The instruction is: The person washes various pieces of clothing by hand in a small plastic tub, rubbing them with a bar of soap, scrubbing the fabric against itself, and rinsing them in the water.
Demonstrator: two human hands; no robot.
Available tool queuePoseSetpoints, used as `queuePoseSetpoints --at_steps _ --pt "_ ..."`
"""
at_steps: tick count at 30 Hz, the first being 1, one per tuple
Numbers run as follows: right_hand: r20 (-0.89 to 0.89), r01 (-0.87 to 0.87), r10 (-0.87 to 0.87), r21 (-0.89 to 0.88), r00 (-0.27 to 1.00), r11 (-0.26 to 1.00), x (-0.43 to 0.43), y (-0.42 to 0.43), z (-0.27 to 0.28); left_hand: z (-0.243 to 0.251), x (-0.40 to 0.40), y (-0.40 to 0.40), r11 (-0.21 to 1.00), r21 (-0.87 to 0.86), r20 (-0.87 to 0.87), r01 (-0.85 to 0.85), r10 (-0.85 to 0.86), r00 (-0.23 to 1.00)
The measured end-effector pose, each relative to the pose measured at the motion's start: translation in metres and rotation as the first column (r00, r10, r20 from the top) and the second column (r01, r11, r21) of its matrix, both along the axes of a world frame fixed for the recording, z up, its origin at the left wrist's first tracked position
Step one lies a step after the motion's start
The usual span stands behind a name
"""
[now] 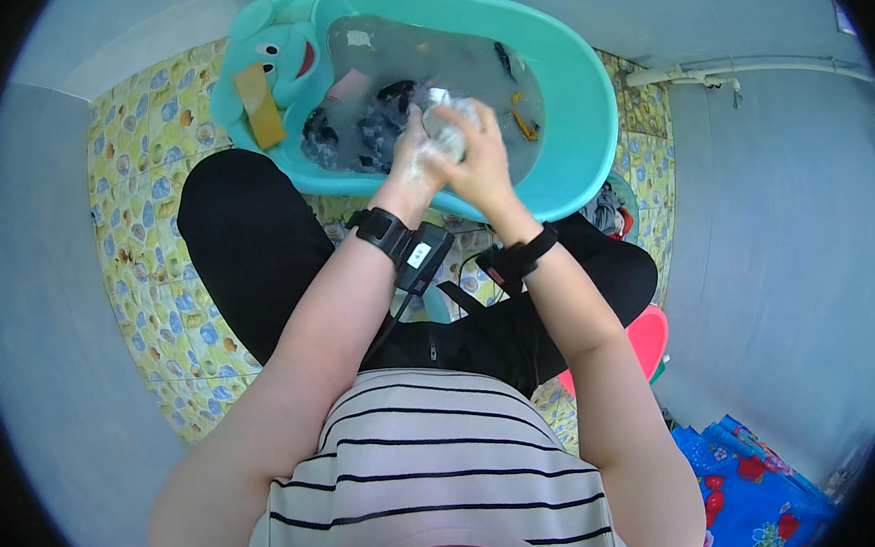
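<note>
A pale, suds-covered bundle, perhaps a wet cloth, is pressed between my two hands above a turquoise plastic baby bathtub. My left hand cups it from the left, with lather on the thumb side and wrist. From the right, the fingers of my right hand curl over its top. Below them, cloudy grey water half covers dark wet cloth. A pink piece, a white piece and a yellow strip also show in the water.
A yellow rectangular bar lies across the tub's moulded cartoon face. Beside the tub's right end stands a basin of clothes. A pink basin is by my right knee, and blue flowered fabric lies lower right. White pipes run along the wall.
</note>
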State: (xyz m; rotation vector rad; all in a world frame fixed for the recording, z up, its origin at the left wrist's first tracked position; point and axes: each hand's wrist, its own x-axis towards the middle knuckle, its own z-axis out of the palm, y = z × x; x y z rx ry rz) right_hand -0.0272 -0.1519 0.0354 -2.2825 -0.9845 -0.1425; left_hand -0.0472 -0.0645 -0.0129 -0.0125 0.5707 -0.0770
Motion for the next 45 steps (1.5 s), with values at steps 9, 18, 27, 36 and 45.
queuePoseSetpoints --at_steps 9,18,27,36,45 --pt "-0.601 0.404 -0.331 -0.014 0.728 0.915 0.037 0.012 -0.031 -0.008 0.005 -0.011 0.959 0.274 -0.038 -0.071 0.085 0.996" --pt "-0.921 0.64 0.057 0.311 0.385 0.703 0.084 -0.013 -0.03 -0.008 0.002 0.003 0.889 0.455 -0.075 -0.052 0.096 0.993" --pt "0.091 -0.376 0.401 -0.211 0.911 0.902 0.024 -0.004 0.0 0.001 -0.008 0.0 0.989 -0.063 0.061 0.132 -0.128 0.99" --pt "-0.017 -0.245 0.245 -0.127 0.969 0.961 -0.016 -0.056 0.027 -0.004 0.004 0.013 0.997 -0.016 0.19 0.073 -0.068 0.979" --pt "-0.812 0.693 0.546 0.273 -0.206 0.667 0.007 -0.038 0.002 0.025 0.001 0.009 0.961 0.274 0.463 0.027 -0.157 0.872"
